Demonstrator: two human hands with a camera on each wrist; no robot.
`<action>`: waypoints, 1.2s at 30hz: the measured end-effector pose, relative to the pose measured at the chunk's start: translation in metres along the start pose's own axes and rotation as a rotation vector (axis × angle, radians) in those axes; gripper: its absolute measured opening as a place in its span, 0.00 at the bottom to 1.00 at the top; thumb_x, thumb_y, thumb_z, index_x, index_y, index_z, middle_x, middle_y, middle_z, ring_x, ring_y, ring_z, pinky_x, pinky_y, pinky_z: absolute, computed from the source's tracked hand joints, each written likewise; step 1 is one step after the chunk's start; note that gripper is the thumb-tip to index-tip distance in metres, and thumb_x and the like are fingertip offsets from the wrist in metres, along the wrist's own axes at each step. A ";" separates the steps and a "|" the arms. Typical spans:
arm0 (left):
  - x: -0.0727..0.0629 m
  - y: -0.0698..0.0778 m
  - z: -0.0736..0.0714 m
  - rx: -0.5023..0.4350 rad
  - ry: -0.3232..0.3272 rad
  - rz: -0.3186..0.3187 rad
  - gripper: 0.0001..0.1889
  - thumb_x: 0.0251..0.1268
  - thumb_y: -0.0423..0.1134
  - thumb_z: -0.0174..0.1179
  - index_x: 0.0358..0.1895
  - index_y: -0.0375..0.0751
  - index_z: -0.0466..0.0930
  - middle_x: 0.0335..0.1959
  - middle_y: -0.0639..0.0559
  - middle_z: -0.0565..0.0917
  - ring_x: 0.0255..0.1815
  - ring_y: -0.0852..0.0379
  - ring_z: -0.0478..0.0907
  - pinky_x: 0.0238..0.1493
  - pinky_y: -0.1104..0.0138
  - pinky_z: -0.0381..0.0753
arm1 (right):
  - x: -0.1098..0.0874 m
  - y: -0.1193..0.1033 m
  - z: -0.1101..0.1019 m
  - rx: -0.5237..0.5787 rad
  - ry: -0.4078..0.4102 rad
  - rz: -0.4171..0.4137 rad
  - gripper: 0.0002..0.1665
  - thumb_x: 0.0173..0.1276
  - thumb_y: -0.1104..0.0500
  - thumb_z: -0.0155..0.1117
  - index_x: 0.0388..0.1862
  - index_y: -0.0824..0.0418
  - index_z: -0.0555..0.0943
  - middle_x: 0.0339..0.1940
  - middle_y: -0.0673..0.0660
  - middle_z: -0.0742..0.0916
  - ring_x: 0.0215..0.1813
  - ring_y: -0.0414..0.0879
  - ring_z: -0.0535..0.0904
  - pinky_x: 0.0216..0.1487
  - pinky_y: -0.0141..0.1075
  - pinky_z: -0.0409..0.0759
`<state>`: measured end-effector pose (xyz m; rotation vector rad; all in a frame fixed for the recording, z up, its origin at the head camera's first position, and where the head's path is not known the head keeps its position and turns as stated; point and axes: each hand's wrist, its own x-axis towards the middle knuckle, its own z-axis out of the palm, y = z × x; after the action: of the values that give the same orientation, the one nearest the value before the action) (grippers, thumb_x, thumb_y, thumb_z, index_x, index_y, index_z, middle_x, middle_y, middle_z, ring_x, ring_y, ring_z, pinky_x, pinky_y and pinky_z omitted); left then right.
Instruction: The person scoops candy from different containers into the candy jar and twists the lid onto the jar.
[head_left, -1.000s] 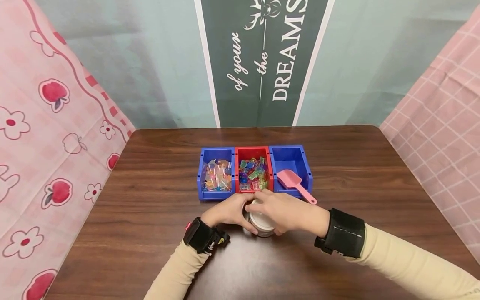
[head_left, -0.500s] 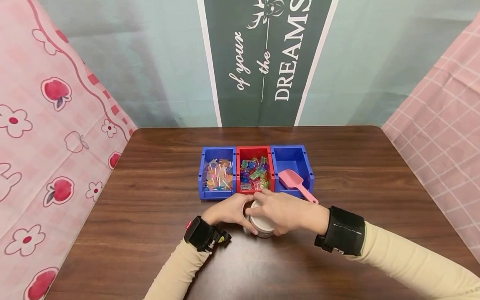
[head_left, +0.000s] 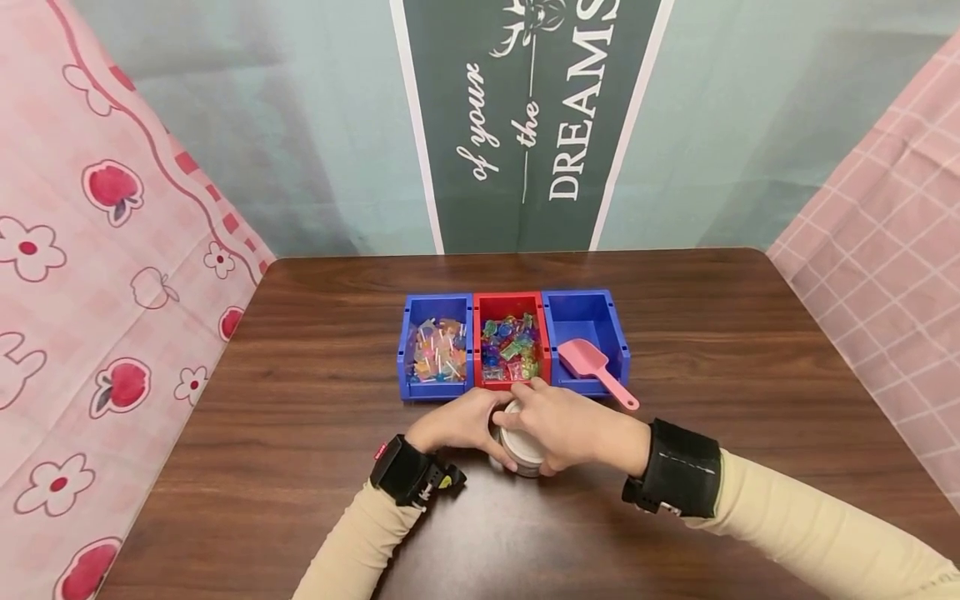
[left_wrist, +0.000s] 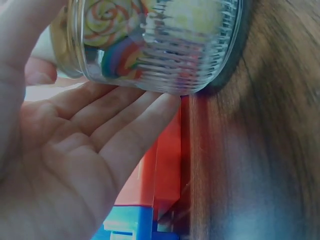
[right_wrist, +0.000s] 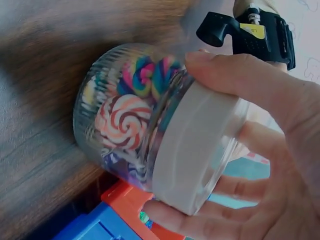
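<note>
A clear ribbed glass jar [left_wrist: 165, 45] with a white lid [right_wrist: 190, 145] stands upright on the table. Swirled lollipop-like candies [right_wrist: 123, 121] show through its wall. My left hand [head_left: 461, 423] holds the jar's side, thumb at the front and fingers behind. The lid is gripped from above by my right hand [head_left: 573, 425], thumb on one edge and fingers round the other. In the head view the hands cover much of the jar.
Behind the jar three joined bins stand in a row. The left blue bin [head_left: 405, 367] holds small lollipops, the middle red bin [head_left: 546, 367] wrapped candies. A pink scoop [head_left: 587, 360] leans in the right blue bin [head_left: 618, 354], its handle over the front edge.
My right wrist has shifted slightly left, with the hand turning a little on the lid. My left hand and the jar stay in nearly the same place.
</note>
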<state>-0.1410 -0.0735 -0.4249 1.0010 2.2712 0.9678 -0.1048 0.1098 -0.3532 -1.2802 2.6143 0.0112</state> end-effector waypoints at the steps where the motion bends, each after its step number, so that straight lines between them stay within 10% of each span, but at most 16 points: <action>1: 0.000 0.000 0.000 0.000 0.003 0.000 0.36 0.39 0.50 0.78 0.56 0.43 0.76 0.47 0.55 0.84 0.42 0.68 0.77 0.49 0.76 0.77 | 0.000 -0.001 0.000 0.008 0.003 0.010 0.46 0.39 0.46 0.83 0.61 0.52 0.78 0.54 0.62 0.81 0.49 0.54 0.77 0.44 0.43 0.85; 21: -0.006 0.000 0.003 0.006 0.065 0.048 0.33 0.39 0.44 0.78 0.54 0.40 0.76 0.46 0.49 0.85 0.43 0.62 0.78 0.51 0.68 0.80 | 0.007 -0.026 0.011 0.154 0.187 0.422 0.45 0.36 0.43 0.82 0.54 0.63 0.80 0.35 0.67 0.84 0.33 0.55 0.74 0.33 0.42 0.76; 36: -0.004 -0.002 0.004 -0.003 0.057 0.023 0.35 0.38 0.44 0.78 0.56 0.40 0.76 0.46 0.50 0.85 0.44 0.62 0.77 0.50 0.71 0.79 | 0.008 -0.026 0.007 0.113 0.105 0.479 0.49 0.36 0.40 0.82 0.58 0.58 0.78 0.40 0.67 0.82 0.37 0.56 0.73 0.33 0.44 0.81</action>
<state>-0.1375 -0.0759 -0.4283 1.0124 2.3088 1.0211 -0.0880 0.0888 -0.3594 -0.6115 2.8975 -0.1229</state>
